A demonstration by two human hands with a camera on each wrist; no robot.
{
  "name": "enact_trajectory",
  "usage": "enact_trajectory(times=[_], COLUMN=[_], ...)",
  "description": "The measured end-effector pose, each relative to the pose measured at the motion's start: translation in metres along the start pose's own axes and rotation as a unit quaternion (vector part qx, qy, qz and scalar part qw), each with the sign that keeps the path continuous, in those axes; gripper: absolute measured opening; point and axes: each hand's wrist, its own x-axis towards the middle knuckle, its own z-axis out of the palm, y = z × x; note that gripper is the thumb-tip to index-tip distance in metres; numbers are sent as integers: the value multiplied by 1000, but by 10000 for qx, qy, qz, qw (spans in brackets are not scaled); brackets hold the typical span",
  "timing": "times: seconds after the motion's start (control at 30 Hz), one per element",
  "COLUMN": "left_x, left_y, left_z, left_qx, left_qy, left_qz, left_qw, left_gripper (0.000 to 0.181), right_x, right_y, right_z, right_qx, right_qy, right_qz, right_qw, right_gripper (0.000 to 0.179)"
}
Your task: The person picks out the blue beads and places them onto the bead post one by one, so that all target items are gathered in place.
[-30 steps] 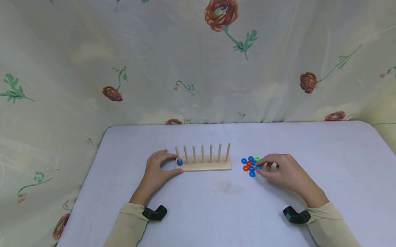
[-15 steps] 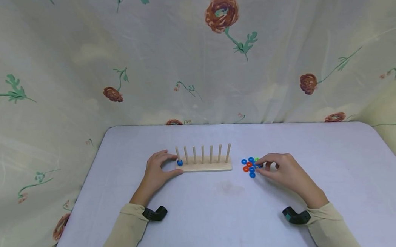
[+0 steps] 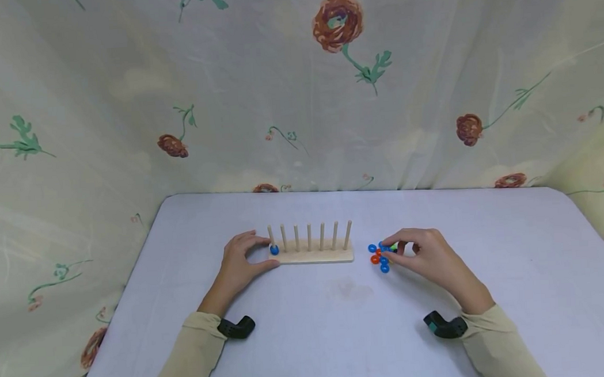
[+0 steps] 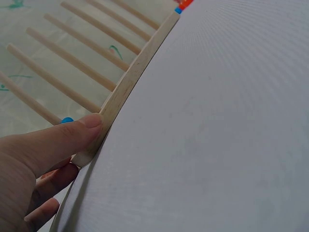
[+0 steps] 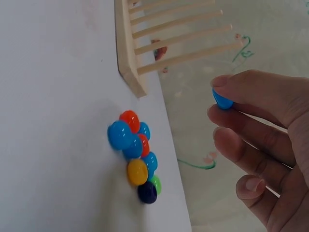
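A wooden peg board [image 3: 314, 257] with a row of upright pegs stands on the table. My left hand [image 3: 240, 260] grips its left end, thumb [image 4: 89, 123] on the front edge and fingers behind. One blue ring [image 3: 274, 250] sits low on the leftmost peg. Between thumb and index finger, my right hand [image 3: 431, 255] pinches another blue ring [image 5: 222, 99], lifted above the table in the right wrist view. Below it lies a loose cluster of rings: blue [image 5: 119, 135], red [image 5: 129, 121], yellow [image 5: 137, 171], green [image 5: 156, 184] and dark purple [image 5: 147, 192]. My right hand partly covers this cluster in the head view.
The white-covered table [image 3: 311, 338] bears a faint brownish stain [image 3: 351, 288] in front of the board. A flower-patterned curtain [image 3: 233, 89] hangs behind the table's back edge and at the sides.
My right hand has risen off the ring cluster and shifted slightly left, with a blue ring pinched in its fingertips. The left hand and the peg board have stayed put.
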Motion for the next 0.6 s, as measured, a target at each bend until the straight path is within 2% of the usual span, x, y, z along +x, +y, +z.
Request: enact_trajectory(times=[0.3,0.6], left_x=[0,0], left_y=[-1,1], left_z=[0,-1], left_qx=[-27,-25], left_qy=[-2,2], left_qz=[40,77], left_qw=[10000,10000], left_gripper=[51,51], right_x=[14,28], right_y=[-13,-28], right_z=[1,-1], right_qx=[129,500], right_qy=[118,301], right_qz=[-100,-238], right_qw=[9998,9980], right_gripper=[19,17])
